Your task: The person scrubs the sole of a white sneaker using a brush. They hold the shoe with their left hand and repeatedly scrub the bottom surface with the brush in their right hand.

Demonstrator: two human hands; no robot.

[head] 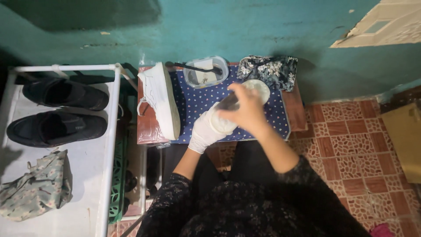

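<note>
My left hand (pixel 202 131), in a white glove, is shut around a small round white jar (pixel 220 123) held over the near edge of the small table. My bare right hand (pixel 247 109) is closed on the jar's top, blurred by motion. A round white lid or pad (pixel 258 89) lies on the blue dotted cloth (pixel 195 103) just beyond my right hand. A white sneaker (pixel 160 101) lies on its side at the table's left. A clear plastic container (pixel 206 72) with a dark-handled brush (pixel 193 67) across it stands at the back.
A floral cloth (pixel 272 70) sits at the table's back right. To the left, a white shoe rack (pixel 109 131) holds two black shoes (pixel 57 109) and a floral fabric bag (pixel 37 186). A teal wall (pixel 245 30) is behind; patterned red tiles (pixel 351 149) lie to the right.
</note>
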